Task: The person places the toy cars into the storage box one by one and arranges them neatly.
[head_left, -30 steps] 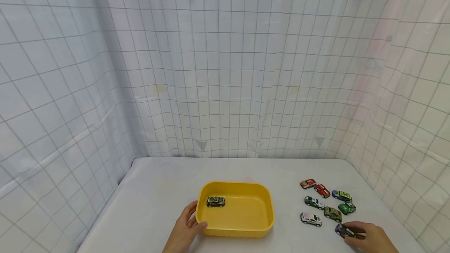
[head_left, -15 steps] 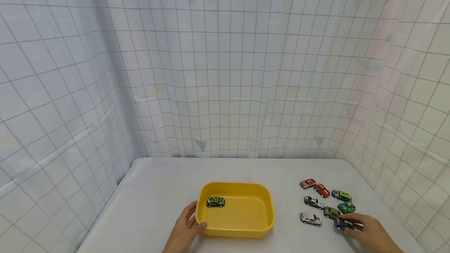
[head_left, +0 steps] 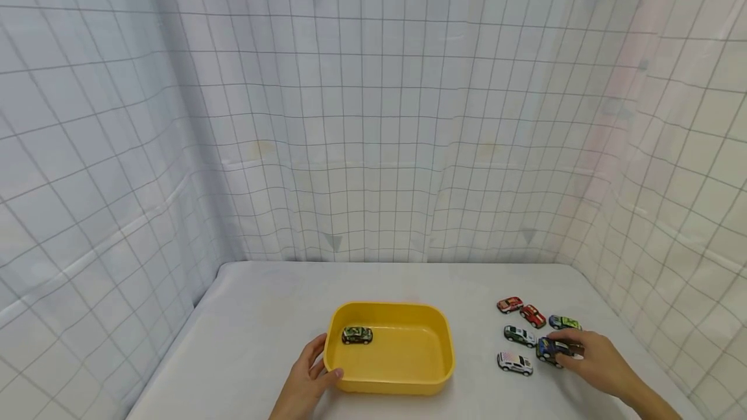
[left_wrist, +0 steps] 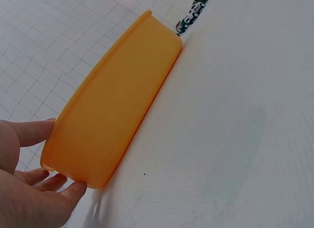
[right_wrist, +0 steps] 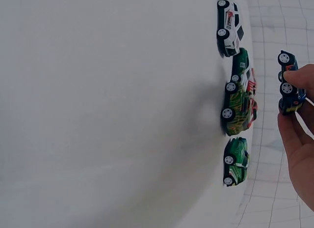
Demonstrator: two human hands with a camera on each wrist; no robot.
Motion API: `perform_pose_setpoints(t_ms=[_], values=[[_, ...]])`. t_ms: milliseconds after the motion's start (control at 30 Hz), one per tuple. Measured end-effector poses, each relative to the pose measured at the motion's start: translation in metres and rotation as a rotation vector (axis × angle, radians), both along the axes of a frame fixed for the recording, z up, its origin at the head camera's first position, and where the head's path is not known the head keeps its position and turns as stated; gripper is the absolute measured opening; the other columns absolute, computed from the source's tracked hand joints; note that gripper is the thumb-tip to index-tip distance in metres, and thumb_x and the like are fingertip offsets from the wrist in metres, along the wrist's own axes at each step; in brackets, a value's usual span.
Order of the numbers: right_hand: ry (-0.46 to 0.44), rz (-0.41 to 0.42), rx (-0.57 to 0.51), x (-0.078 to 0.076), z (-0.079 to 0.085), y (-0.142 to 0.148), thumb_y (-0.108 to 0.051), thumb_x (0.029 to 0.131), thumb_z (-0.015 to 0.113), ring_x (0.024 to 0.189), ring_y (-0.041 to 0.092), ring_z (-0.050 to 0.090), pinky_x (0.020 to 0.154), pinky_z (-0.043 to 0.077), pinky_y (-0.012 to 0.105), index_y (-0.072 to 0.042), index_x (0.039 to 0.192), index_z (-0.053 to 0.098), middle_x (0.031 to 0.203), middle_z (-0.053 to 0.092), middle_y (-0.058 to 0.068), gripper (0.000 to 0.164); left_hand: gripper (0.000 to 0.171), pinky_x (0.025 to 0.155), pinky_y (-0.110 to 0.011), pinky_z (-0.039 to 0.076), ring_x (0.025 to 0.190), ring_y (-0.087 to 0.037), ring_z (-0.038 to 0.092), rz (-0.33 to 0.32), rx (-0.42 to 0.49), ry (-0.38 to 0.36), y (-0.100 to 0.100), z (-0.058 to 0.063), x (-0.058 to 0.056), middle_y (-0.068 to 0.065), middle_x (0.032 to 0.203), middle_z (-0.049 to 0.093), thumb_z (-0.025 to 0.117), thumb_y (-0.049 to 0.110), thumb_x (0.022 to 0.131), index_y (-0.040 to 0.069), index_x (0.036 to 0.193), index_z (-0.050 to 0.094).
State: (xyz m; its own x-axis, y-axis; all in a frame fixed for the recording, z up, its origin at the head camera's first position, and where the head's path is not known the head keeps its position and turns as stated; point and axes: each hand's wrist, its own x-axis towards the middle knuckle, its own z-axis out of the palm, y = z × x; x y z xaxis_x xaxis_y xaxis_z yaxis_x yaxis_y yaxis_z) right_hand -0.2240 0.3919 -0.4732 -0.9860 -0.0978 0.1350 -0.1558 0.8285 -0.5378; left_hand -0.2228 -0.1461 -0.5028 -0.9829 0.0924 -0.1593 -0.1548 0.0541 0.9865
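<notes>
My right hand [head_left: 596, 360] pinches a dark blue toy car [head_left: 553, 348] between thumb and fingers. In the right wrist view this blue car [right_wrist: 289, 88] is held up off the table, apart from the cars standing below. In the head view it partly covers a camouflage car, which the right wrist view shows as a green-and-brown patterned car [right_wrist: 236, 112]. My left hand [head_left: 309, 376] grips the left front corner of a shallow yellow tray [head_left: 390, 388], thumb at the rim and fingers round the outside. One camouflage toy car [head_left: 357, 335] sits inside the tray, towards its left.
Left of the right hand stand a white car [head_left: 515, 363] and a green-and-white car [head_left: 520, 336]. Behind them are two red cars, one red car [head_left: 510, 304] farther left, and a blue-and-yellow car [head_left: 563, 322]. A green car [right_wrist: 236, 161] shows in the right wrist view. Gridded white curtains surround the table.
My right hand has lifted the blue car from the table's right front and carried it left and away from me, above the camouflage car. The left hand and tray stay put.
</notes>
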Motion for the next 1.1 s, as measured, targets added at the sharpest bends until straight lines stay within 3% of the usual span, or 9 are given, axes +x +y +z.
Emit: perform_pose_setpoints(t_ms=[133, 367, 600, 867, 1100], values=[[-0.001, 0.025, -0.022, -0.006, 0.003, -0.01, -0.012, 0.085, 0.083, 0.105, 0.035, 0.07, 0.084, 0.061, 0.042, -0.007, 0.116, 0.076, 0.118, 0.07, 0.016, 0.032, 0.097, 0.107, -0.048, 0.049, 0.145, -0.052, 0.03, 0.0, -0.002, 0.003, 0.001, 0.0, -0.001, -0.035, 0.163, 0.018, 0.083, 0.021, 0.091, -0.005, 0.16, 0.02], [0.074, 0.184, -0.087, -0.018, 0.004, -0.031, -0.008, 0.086, 0.082, 0.106, 0.037, 0.069, 0.085, 0.062, 0.04, -0.003, 0.115, 0.074, 0.113, 0.071, 0.009, 0.03, 0.097, 0.106, -0.047, 0.05, 0.145, -0.053, 0.03, -0.001, -0.003, 0.005, 0.0, -0.002, -0.002, -0.036, 0.163, 0.018, 0.082, 0.02, 0.091, -0.007, 0.16, 0.019], [0.095, 0.203, -0.036, -0.027, 0.009, -0.052, -0.013, 0.087, 0.081, 0.106, 0.035, 0.07, 0.086, 0.061, 0.042, -0.006, 0.115, 0.075, 0.113, 0.073, 0.006, 0.029, 0.096, 0.108, -0.05, 0.047, 0.145, -0.052, 0.03, -0.004, -0.004, -0.005, 0.0, -0.001, -0.003, -0.035, 0.163, 0.018, 0.081, 0.019, 0.092, -0.005, 0.161, 0.019], [0.11, 0.254, -0.084, -0.041, 0.009, -0.075, -0.009, 0.089, 0.079, 0.115, 0.043, 0.066, 0.086, 0.062, 0.041, -0.007, 0.115, 0.075, 0.121, 0.07, 0.017, 0.027, 0.092, 0.109, -0.053, 0.045, 0.145, -0.051, 0.031, 0.007, -0.026, -0.003, 0.004, 0.0, -0.004, -0.033, 0.163, 0.02, 0.08, 0.012, 0.092, -0.004, 0.161, 0.021], [0.151, 0.33, -0.095, -0.054, 0.014, -0.102, -0.005, 0.09, 0.078, 0.104, 0.03, 0.07, 0.088, 0.061, 0.042, -0.004, 0.116, 0.074, 0.113, 0.073, 0.006, 0.026, 0.09, 0.111, -0.056, 0.043, 0.147, -0.05, 0.029, 0.019, -0.009, 0.003, 0.003, 0.001, -0.002, -0.032, 0.165, 0.019, 0.078, 0.008, 0.092, -0.002, 0.161, 0.022]])
